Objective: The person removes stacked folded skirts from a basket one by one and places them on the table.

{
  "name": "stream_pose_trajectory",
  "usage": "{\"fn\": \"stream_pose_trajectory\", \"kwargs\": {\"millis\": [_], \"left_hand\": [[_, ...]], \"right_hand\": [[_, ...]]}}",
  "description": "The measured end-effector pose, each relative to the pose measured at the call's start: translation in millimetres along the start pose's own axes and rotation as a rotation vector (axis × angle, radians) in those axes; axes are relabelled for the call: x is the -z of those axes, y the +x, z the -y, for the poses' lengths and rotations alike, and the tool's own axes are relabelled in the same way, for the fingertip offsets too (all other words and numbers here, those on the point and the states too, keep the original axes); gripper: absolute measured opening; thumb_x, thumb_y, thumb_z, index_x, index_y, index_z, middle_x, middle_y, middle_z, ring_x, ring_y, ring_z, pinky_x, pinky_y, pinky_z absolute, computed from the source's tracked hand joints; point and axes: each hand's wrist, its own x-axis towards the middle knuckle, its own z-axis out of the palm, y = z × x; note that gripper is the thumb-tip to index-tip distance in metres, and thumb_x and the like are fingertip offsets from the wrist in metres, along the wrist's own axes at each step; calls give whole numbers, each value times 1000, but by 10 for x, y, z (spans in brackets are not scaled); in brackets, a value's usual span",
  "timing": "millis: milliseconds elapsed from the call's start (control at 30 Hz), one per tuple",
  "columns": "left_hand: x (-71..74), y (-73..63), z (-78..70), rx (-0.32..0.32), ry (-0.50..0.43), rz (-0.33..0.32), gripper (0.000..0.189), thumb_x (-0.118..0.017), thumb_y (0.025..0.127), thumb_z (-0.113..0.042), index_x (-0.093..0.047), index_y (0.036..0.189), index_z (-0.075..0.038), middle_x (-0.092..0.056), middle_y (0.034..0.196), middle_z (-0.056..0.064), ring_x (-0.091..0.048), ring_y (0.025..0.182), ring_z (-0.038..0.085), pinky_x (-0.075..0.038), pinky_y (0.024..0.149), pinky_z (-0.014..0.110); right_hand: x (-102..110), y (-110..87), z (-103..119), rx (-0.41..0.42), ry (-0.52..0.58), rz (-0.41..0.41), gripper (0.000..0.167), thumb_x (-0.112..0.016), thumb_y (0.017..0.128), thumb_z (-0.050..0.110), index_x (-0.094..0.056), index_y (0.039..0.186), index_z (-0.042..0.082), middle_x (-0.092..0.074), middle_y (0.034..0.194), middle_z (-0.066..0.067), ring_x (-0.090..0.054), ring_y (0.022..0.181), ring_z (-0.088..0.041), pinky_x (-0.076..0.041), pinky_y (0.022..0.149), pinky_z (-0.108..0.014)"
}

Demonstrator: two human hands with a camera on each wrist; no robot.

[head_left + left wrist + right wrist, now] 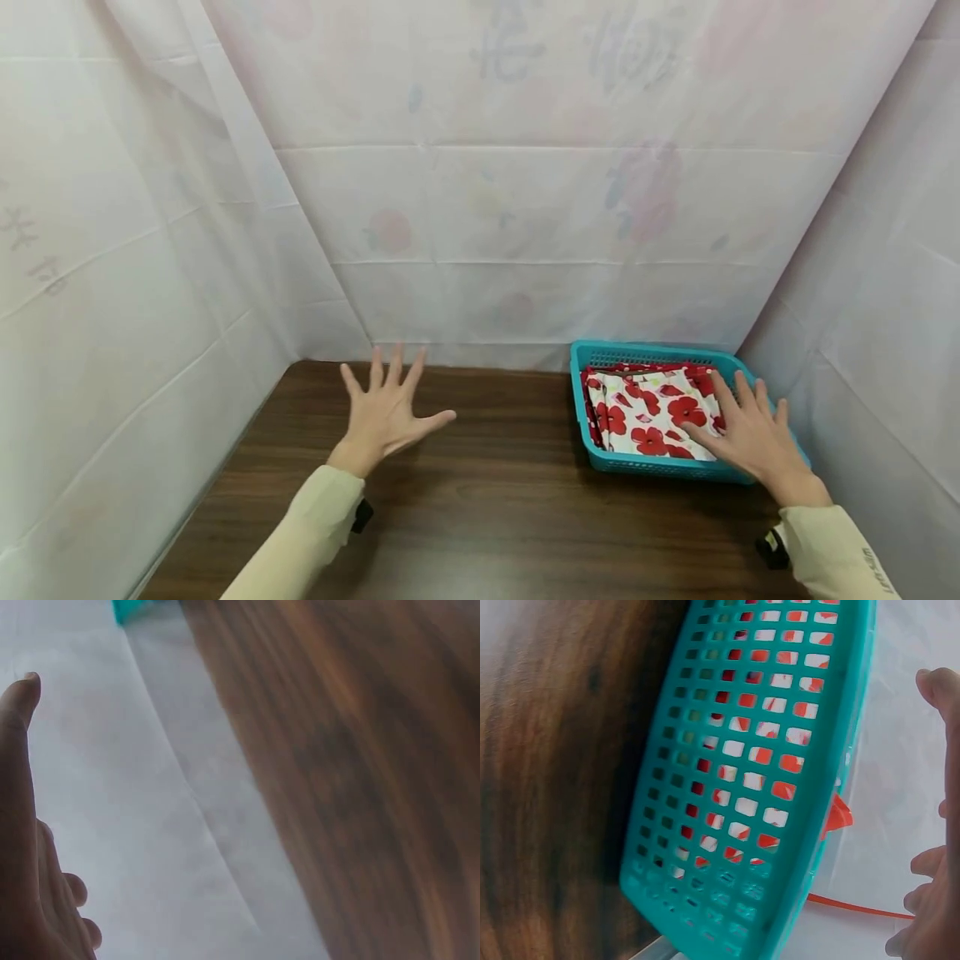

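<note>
My left hand (382,417) is held over the left part of the table with its fingers spread, touching nothing. In the left wrist view its thumb and fingertips (22,697) show at the left edge. My right hand (753,433), fingers also spread, is over the right side of a teal plastic basket (600,458). Inside the basket lies folded cloth (648,412), white with red flowers, with darker red cloth around it. Through the basket's holes (742,765) the red and white cloth shows in the right wrist view. Neither hand holds anything.
The dark wood-grain table (465,500) meets a pale printed curtain (480,208) at its back edge. Similar sheets hang at the left (112,292) and right (892,333), the right one close to the basket.
</note>
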Motion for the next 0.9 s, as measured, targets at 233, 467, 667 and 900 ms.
{"fn": "stream_pose_trajectory", "kwargs": {"millis": [233, 467, 667, 900], "left_hand": [[42, 293, -578, -58, -42, 15, 113, -36, 79, -97, 9, 164, -38, 6, 173, 9, 9, 158, 44, 9, 112, 82], [11, 453, -1096, -115, -72, 48, 112, -36, 80, -96, 17, 161, -40, 8, 174, 7, 8, 158, 42, 7, 114, 81], [-50, 558, -1499, -145, -154, 69, 110, -36, 80, -95, 18, 160, -42, 7, 174, 6, 6, 159, 41, 4, 114, 81], [-90, 603, -1938, -197, -215, 127, 108, -36, 81, -94, 18, 159, -44, 4, 175, 4, 2, 160, 41, -4, 116, 80]], "right_hand": [[72, 77, 32, -1, 40, -22, 106, -63, 90, 65, -16, 164, 6, -20, 159, -42, -13, 143, -70, -8, 105, -89], [99, 76, -55, 3, 95, -47, 104, -65, 91, 60, -18, 163, 1, -21, 158, -43, -17, 142, -67, -12, 106, -87], [72, 66, -216, -52, 138, -53, 106, -64, 92, 60, -14, 163, 1, -21, 156, -42, -18, 142, -63, -15, 106, -86], [-3, -39, -444, -102, 129, -53, 108, -65, 92, 59, -12, 161, -5, -22, 153, -45, -20, 138, -64, -14, 105, -87]]}}
